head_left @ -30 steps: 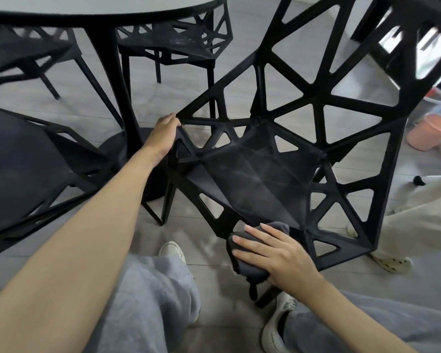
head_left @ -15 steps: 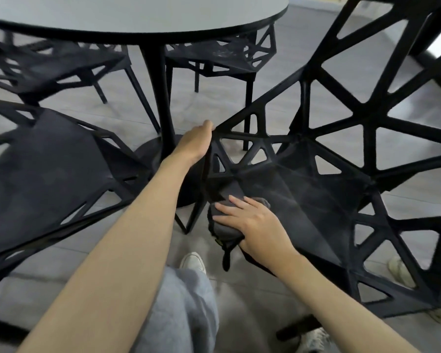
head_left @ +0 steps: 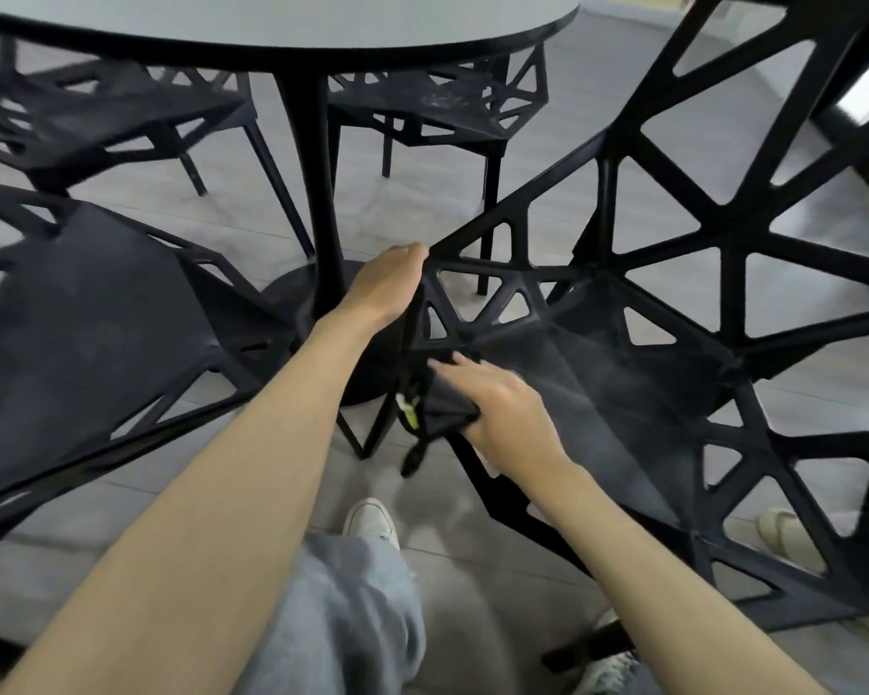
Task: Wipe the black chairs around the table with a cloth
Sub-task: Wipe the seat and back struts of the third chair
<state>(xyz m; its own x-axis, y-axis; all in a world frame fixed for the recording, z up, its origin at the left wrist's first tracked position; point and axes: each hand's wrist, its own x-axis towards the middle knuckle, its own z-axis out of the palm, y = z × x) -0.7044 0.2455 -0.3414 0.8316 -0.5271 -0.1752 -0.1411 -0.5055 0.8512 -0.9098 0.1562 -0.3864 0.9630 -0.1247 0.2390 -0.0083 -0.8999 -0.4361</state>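
A black lattice chair (head_left: 673,343) stands tilted in front of me, its dusty seat facing up. My left hand (head_left: 385,285) grips the chair's front left corner. My right hand (head_left: 497,408) presses a dark grey cloth (head_left: 440,403) onto the seat's left front edge, thumb under the cloth and fingers stretched over it. A strap and a yellow tag hang from the cloth below the seat edge.
A round grey table (head_left: 282,22) on a black pedestal (head_left: 317,193) stands ahead. Another black chair (head_left: 86,333) is close on my left, and two more (head_left: 437,107) sit under the table's far side. My legs and shoes are below on the grey floor.
My right hand slid the cloth from the seat's near front edge leftward and up toward the left corner. The view shifted left. My left hand kept its grip on the chair.
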